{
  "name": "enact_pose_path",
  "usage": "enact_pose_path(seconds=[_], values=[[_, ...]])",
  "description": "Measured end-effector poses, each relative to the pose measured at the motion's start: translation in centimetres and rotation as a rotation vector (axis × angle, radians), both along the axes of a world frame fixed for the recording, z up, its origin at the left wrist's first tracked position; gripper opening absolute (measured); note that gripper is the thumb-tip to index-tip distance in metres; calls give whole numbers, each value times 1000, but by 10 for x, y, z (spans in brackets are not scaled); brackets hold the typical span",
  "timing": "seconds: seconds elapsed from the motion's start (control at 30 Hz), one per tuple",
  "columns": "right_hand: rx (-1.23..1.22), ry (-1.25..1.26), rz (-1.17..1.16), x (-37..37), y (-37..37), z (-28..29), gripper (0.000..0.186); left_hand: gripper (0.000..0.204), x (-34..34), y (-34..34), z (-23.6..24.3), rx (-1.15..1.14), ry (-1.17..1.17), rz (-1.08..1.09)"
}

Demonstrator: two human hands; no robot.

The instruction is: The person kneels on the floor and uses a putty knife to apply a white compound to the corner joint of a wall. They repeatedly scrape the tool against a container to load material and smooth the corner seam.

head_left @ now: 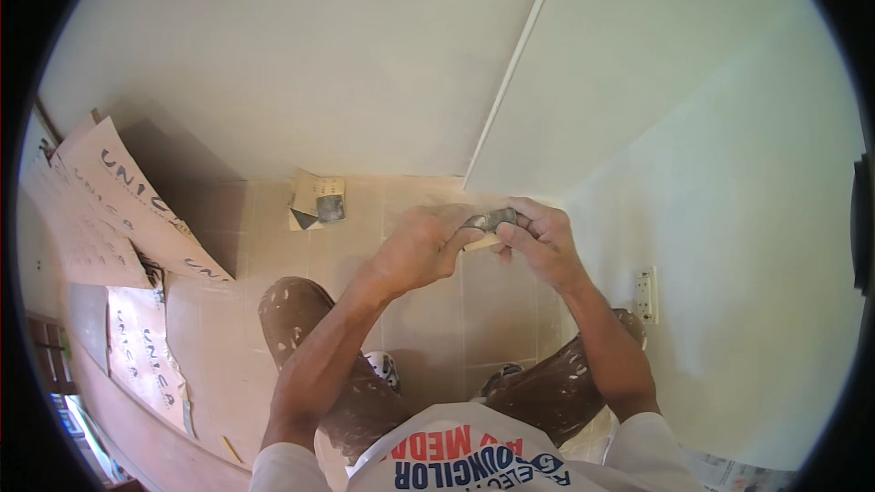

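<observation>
From the head camera, looking down, both hands meet in front of the person, above a tiled floor (273, 246) and close to the corner where two pale walls join. The left hand (421, 248) has its fingers curled and pinches the near end of a small grey folded piece of sandpaper (492, 219); the right hand (538, 241) grips the other end of the same piece between thumb and fingers, so the paper is held tight between the two hands, well clear of the floor. A pale strip of it shows just under the fingers.

On the floor beyond the hands, against the foot of the wall, lie loose sandpaper sheets (317, 200), tan with a darker grey square on top. To the left, flattened cardboard (118, 196) covers part of the floor and leans toward the wall. A white wall socket (646, 294) sits low on the right wall (747, 219), just beside the right forearm. The person's knees, in paint-spattered brown trousers (296, 310), show below the forearms, with newspaper (738, 472) at the lower right edge.
</observation>
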State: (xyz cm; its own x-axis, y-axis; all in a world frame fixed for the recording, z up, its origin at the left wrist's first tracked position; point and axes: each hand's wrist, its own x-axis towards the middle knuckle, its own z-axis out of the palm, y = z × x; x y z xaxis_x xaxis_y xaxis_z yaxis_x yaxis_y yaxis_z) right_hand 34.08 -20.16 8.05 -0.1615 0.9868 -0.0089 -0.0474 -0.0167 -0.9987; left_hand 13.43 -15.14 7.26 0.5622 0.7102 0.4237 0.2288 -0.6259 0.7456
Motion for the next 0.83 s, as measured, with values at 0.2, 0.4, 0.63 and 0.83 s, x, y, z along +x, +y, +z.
enact_pose_path(seconds=[0.2, 0.4, 0.63, 0.83], values=[[87, 119, 21, -1, 4, 23, 27, 18, 3, -5, 41, -52, 114, 102], [64, 277, -9, 7, 29, 29, 19, 17, 23, 14, 91, -198, 286, 86], [342, 225, -115, 18, 19, 50, 16, 41, 46, 19, 125, -472, 234, -132], [293, 464, -208, 15, 41, 0, 35, 43, 89, 13, 89, -321, -59, -118]])
